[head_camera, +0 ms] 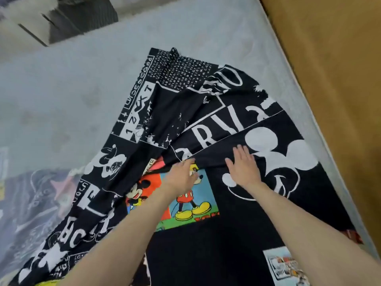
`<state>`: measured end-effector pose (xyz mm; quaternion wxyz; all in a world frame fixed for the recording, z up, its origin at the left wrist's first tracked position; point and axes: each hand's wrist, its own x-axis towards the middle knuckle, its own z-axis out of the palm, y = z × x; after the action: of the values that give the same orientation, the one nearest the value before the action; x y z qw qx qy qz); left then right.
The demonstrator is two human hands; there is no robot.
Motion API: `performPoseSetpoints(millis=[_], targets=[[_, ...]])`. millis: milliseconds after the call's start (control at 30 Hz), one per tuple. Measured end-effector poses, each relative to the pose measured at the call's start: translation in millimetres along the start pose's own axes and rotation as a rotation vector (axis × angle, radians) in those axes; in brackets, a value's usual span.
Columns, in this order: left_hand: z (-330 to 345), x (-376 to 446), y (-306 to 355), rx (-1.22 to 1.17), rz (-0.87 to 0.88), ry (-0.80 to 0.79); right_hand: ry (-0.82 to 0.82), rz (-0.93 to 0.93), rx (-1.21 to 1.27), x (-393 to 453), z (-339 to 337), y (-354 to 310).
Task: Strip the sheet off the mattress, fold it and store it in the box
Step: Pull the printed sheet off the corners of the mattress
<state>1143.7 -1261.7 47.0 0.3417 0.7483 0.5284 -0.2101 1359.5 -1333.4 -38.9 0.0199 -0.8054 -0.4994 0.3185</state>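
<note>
Clearly, one sheet [206, 244] lay partly folded on the bare pale mattress [61, 96], its far corner reaching toward the middle of the bed. It was black with white lettering, white mouse-head silhouettes and several coloured cartoon panels, one showing a mouse in red shorts and yellow shoes. A folded-over layer with large white letters crossed it diagonally. Two hands were on it: the left hand [181, 176] had its fingers curled around the edge of that folded layer, pinching the cloth, while the right hand [243, 166] lay flat and open, palm down, fingers spread, pressing the fabric. A brown wall [329, 79] ran along the mattress's right edge.
</note>
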Motion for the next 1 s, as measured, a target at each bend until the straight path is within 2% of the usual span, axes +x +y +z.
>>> performPoseSetpoints(millis=[100,200,367,467,533,600,733,833,933,1000], targets=[[-24.5,84.5,-32.9,0.156,0.002,0.204,0.212,0.049,-0.146,81.2,25.8,-0.9],[-64.3,145.9,-58.3,0.218,-0.004,0.431,0.445,0.060,-0.230,86.4,54.0,14.7],[-144.3,230.4,-102.6,-0.166,-0.255,0.656,0.457,0.057,-0.284,94.7,58.7,22.7],[-173.9,255.6,-139.5,-0.226,-0.417,0.652,0.442,0.071,-0.259,99.0,61.1,16.4],[-186.9,269.4,-161.7,-0.237,-0.481,0.593,0.457,0.065,-0.256,100.4,66.5,20.2],[-200.1,282.7,-174.8,-0.269,-0.510,0.535,0.475,0.049,-0.238,105.7,66.3,21.1],[-205.9,299.7,-193.4,-0.253,-0.534,0.540,0.533,0.028,-0.224,107.6,73.3,29.3],[-205.8,295.9,-199.1,-0.532,-0.465,0.491,0.535,0.030,-0.227,99.4,73.4,26.7],[-215.6,286.1,-182.8,-0.631,-0.317,0.483,0.529,0.032,-0.239,95.4,71.3,26.0],[-223.6,274.5,-150.1,-0.647,-0.236,0.555,0.520,0.047,-0.239,94.7,68.7,27.1]])
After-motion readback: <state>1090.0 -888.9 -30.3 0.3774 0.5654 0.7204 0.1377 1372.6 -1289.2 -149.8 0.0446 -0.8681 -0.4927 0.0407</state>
